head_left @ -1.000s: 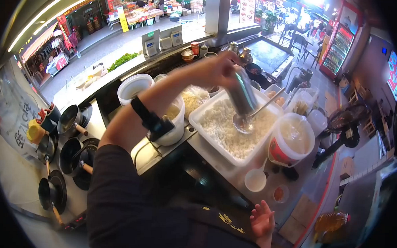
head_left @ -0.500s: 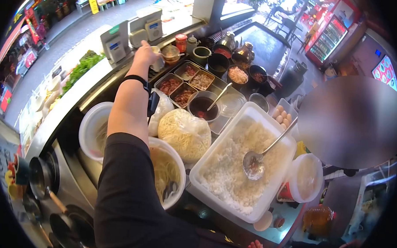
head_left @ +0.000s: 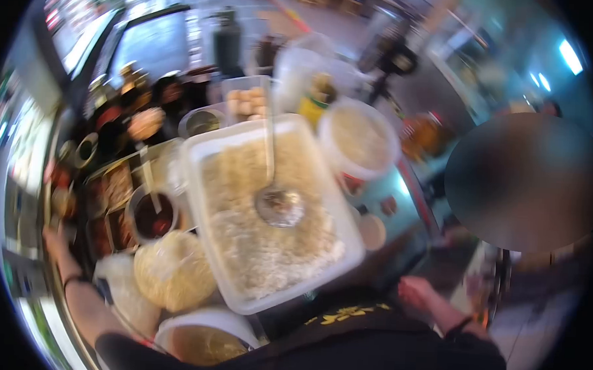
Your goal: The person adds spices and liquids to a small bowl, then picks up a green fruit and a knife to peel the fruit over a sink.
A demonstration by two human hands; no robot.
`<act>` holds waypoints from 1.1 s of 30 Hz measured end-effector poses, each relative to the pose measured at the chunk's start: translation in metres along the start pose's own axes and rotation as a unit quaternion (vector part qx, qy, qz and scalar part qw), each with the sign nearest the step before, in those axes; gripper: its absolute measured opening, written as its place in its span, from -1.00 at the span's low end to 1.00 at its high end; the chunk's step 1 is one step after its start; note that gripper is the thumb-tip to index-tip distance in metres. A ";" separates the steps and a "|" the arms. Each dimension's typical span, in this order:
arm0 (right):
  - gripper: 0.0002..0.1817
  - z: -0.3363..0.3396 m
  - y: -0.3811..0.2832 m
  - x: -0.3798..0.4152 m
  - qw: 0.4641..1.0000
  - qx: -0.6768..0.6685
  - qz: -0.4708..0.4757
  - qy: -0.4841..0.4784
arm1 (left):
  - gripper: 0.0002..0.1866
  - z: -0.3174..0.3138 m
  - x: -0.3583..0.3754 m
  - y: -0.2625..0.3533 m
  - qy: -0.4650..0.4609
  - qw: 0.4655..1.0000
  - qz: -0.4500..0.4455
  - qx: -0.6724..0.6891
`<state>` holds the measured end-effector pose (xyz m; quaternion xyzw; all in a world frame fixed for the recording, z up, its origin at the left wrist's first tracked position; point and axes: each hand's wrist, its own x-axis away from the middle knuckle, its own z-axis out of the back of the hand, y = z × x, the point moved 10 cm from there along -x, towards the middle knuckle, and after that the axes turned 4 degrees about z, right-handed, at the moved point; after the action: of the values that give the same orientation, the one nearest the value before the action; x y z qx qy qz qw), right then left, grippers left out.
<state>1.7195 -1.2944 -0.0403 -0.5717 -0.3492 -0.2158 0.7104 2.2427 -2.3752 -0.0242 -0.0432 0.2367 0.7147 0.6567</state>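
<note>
Fingers of the left hand are out at the far left edge of the counter, by the small condiment trays, but the blur hides whether they are spread or closed on anything. Right hand sits low beside the dark apron, fingers loosely open and empty. Between the two arms lies the big white tub of cooked rice, a metal ladle resting bowl-down in the middle of it, handle pointing away. Just left of the tub, a bagged bundle of noodles and a bowl of dark sauce with a spoon in it. Risk, as I judge it: the outstretched left forearm crosses close over that sauce bowl, and a careless sweep could catch the spoon and tip sauce into the trays.
</note>
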 end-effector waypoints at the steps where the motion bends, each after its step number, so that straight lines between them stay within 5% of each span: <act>1: -0.66 -0.013 -0.010 0.014 0.999 0.037 -0.004 0.013 | -0.26 0.004 0.002 0.012 -0.035 0.999 0.002 -0.039; 3: -0.61 -0.015 -0.008 0.001 0.998 0.056 0.012 0.005 | -0.27 0.038 0.021 0.049 0.032 0.986 -0.057 -0.156; 13: -0.71 0.007 -0.106 -0.117 0.954 0.137 0.203 0.173 | -0.31 0.167 0.019 0.096 0.274 0.959 -0.038 -0.062; 20: -0.70 0.010 -0.159 -0.208 0.936 0.139 0.242 0.214 | -0.51 0.284 0.028 0.193 0.273 0.930 -0.227 0.097; 24: -0.77 0.016 -0.158 -0.229 0.938 0.091 0.292 0.161 | -0.56 0.380 0.117 0.296 0.176 0.886 -0.363 0.227; 27: -0.80 0.041 -0.152 -0.216 0.948 -0.021 0.291 0.129 | -0.68 0.461 0.272 0.394 0.100 0.831 -0.445 0.319; 29: -0.76 0.074 -0.147 -0.212 0.869 0.082 0.435 0.222 | -0.71 0.488 0.386 0.444 0.071 0.805 -0.409 0.425; 30: -0.73 0.083 -0.142 -0.199 0.853 0.110 0.468 0.202 | -0.68 0.414 0.341 0.444 -0.102 0.800 -0.394 0.440; 31: -0.72 0.095 -0.135 -0.174 0.918 0.042 0.386 0.076 | -0.64 0.338 0.303 0.440 -0.259 0.791 -0.348 0.432; 32: -0.69 0.119 -0.131 -0.160 0.887 0.094 0.437 0.118 | -0.66 0.347 0.419 0.479 -0.163 0.772 -0.528 0.315; 33: -0.67 0.147 -0.126 -0.138 0.871 0.108 0.454 0.151 | -0.69 0.381 0.576 0.535 -0.487 0.565 -0.434 0.505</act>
<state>1.5025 -1.1973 -0.0451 -0.5473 0.0393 0.0861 0.8315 1.7473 -1.7089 0.2491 0.5524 0.1558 0.0199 0.8186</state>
